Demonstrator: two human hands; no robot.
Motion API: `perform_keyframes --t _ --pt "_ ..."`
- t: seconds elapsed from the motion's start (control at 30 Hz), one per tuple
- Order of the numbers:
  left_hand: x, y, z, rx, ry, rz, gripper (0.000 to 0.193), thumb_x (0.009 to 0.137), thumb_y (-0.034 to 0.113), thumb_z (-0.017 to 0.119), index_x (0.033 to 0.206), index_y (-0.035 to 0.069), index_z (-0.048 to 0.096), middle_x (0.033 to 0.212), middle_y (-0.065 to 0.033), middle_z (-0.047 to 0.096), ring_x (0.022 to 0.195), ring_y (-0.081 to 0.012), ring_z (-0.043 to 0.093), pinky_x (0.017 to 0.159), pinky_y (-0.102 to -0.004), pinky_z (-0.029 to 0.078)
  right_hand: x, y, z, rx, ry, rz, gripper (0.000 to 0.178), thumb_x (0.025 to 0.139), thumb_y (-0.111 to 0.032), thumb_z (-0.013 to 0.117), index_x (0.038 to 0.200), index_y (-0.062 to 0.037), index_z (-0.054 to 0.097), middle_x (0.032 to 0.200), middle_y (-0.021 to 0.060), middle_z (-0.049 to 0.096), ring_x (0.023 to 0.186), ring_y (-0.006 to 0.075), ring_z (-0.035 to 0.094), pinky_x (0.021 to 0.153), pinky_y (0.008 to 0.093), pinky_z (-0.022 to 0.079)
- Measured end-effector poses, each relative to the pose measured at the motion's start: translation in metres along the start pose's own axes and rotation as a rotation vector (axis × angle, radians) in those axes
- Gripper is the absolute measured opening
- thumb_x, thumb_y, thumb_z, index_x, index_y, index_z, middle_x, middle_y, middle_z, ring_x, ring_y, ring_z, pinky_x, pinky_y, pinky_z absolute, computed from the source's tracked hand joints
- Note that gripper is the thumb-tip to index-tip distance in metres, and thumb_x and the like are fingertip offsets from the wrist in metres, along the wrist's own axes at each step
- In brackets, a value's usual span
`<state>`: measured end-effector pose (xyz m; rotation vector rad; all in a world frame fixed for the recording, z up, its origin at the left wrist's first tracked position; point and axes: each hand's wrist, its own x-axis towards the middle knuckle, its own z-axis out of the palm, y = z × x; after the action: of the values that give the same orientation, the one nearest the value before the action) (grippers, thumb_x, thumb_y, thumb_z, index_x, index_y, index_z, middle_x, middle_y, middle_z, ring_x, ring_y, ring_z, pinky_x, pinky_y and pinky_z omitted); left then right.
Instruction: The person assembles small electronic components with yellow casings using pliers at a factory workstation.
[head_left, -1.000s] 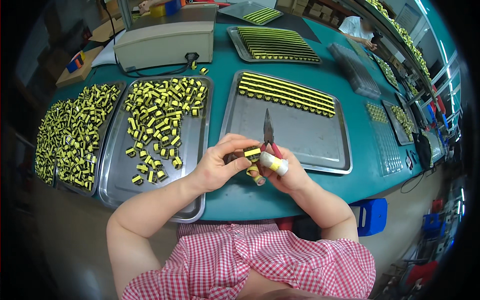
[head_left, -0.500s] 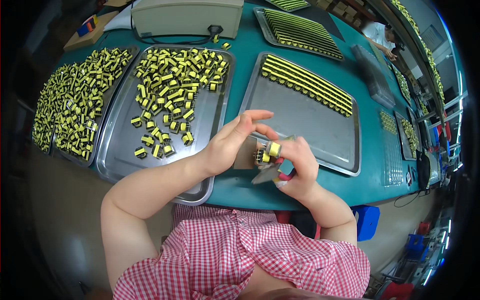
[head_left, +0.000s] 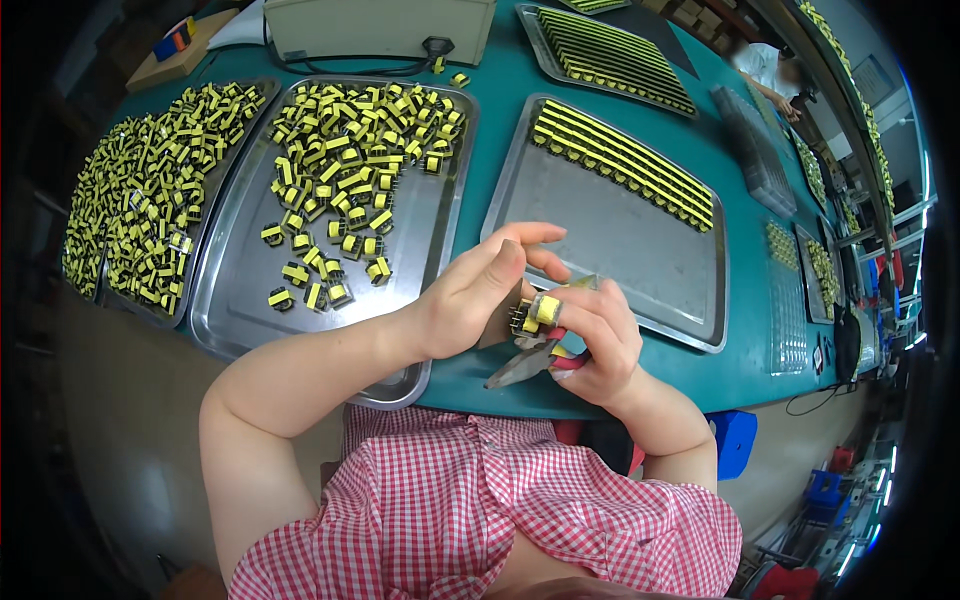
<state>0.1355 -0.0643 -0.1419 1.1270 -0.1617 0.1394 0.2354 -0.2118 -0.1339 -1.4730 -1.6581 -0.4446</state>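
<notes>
1. While the checked red-and-white shirt (head_left: 480, 520) is filling the near edge, both hands are meeting just above the near rim of the right-hand steel tray (head_left: 620, 240), the landmark here.
2. The left hand (head_left: 470, 295) is curling around a small yellow-taped component (head_left: 535, 312), thumb and bent fingers closing on it while the forefinger is stretching out straight over the tray.
3. The right hand (head_left: 595, 340) is wrapping shut around grey metal pliers (head_left: 525, 362) with red grips, its fingertips also touching the component, which is sitting between the two hands.
4. On the landmark tray's far end, neat rows of yellow parts (head_left: 625, 160) are lying side by side on dull, smooth metal.
5. Left of that tray, a middle tray (head_left: 240, 320) is holding loose yellow-and-black parts in a scatter, and beyond it another tray (head_left: 150, 195) is lying heaped full.
6. Farther back from the landmark, a beige box-shaped machine (head_left: 380, 25) is sitting on the teal table (head_left: 500, 100).
</notes>
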Motion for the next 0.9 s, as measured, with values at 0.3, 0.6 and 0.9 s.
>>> perform_keyframes --t 0.3,0.6,0.9 --pt "-0.0001 -0.0025 -0.0032 0.055 -0.025 0.005 0.054 0.096 0.041 0.021 0.133 0.0 0.025 0.116 -0.0148 0.044 0.097 -0.0164 0.051 0.084 -0.0278 0.043 0.0004 -0.0014 -0.0001 -0.004 -0.032 0.002 0.041 0.051 0.0 0.07 0.09 -0.0015 0.058 0.087 0.0099 0.062 0.061 0.0227 0.052 0.052 0.0295 0.042" --pt "0.0006 -0.0071 0.0012 0.161 0.019 0.1 0.051 0.097 0.039 0.024 0.129 0.0 0.032 0.108 -0.0098 0.05 0.088 -0.012 0.053 0.081 -0.0239 0.042 0.0033 -0.0053 0.0029 -0.007 -0.007 0.021 0.04 0.051 -0.002 0.069 0.09 -0.0011 0.06 0.081 0.0079 0.059 0.06 0.022 0.051 0.051 0.0296 0.041" --pt "0.0002 -0.0012 0.0038 0.126 -0.005 0.062 0.052 0.097 0.04 0.022 0.129 0.0 0.031 0.109 -0.0097 0.049 0.091 -0.0113 0.051 0.081 -0.0235 0.041 0.0077 -0.0074 0.0057 0.026 0.005 0.031 0.04 0.05 -0.002 0.068 0.09 -0.0012 0.06 0.081 0.0086 0.058 0.058 0.0218 0.05 0.05 0.0302 0.041"
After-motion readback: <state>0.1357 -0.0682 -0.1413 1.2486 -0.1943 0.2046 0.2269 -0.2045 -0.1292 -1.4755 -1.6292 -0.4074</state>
